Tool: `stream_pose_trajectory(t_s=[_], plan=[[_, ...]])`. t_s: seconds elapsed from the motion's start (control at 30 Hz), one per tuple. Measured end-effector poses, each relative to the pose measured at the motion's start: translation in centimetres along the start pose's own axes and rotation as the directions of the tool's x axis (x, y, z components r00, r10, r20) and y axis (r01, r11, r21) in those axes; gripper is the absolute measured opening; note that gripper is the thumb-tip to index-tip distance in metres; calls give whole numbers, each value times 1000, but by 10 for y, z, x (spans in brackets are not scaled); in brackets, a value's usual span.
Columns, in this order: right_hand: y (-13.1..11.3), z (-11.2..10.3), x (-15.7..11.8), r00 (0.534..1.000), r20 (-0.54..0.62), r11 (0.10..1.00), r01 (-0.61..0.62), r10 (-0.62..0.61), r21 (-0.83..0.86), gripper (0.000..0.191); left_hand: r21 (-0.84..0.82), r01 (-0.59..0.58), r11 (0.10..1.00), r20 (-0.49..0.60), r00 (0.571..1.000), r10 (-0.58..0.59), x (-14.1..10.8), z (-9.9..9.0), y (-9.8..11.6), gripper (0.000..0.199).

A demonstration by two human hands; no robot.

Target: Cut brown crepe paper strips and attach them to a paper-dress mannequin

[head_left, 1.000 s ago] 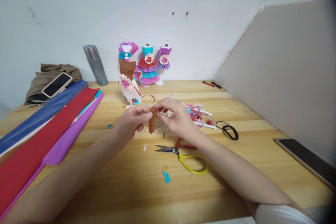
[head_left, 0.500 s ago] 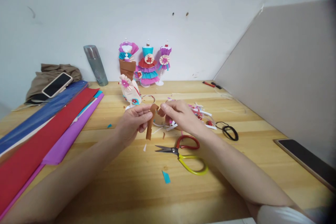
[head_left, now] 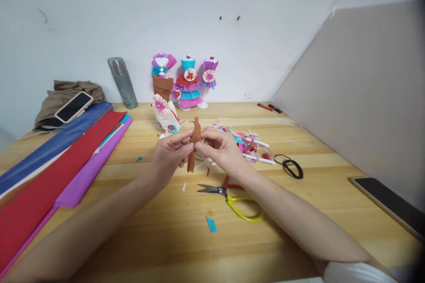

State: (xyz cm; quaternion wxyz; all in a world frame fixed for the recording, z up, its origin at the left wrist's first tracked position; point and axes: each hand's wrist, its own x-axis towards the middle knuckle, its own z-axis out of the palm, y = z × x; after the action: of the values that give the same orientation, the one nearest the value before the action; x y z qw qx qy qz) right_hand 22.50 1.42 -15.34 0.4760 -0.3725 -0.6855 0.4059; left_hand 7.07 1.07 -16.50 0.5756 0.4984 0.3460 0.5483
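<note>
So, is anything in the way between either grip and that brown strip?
Nothing visible: the left grip and right grip both touch the brown strip. The scissors lie apart from it, on the table.

Rel. to paper strip: mini mannequins behind, 11–12 o'clk; scissors 5; scraps 3; folded sheets 9; phone on cloth 10.

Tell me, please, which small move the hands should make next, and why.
Perhaps gather the brown strip a little tighter at its middle: the left hand and right hand both pinch it there, while it sticks out free above and below them.
</note>
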Motion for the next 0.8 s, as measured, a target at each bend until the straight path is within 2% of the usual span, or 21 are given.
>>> stream_pose_trajectory(t_s=[0.07,0.17,0.37,0.47,0.57,0.7,0.8], plan=[[-2,2,0,999,-12,997,-31,32,66,21,29,1,1000,-2,1000,-1,-1,1,2,36],[-7,1,-1,997,32,990,-78,75,114,24,54,7,998,-5,1000,-7,-2,2,2,37],[-10,-3,-2,997,-5,992,-82,82,92,20,75,50,996,27,998,-52,0,0,5,33],[-11,-5,-1,997,32,992,-76,73,99,21,61,120,991,65,990,-124,0,-3,12,37],[-11,-6,0,994,83,994,-77,71,78,22,25,144,989,77,986,-146,1,-5,17,37],[-10,-5,-1,980,134,988,-150,145,29,23,14,119,993,-5,993,-119,2,-4,14,27],[-9,-4,-2,974,135,982,-187,182,21,25,34,32,999,-58,998,-30,3,-4,9,17]])
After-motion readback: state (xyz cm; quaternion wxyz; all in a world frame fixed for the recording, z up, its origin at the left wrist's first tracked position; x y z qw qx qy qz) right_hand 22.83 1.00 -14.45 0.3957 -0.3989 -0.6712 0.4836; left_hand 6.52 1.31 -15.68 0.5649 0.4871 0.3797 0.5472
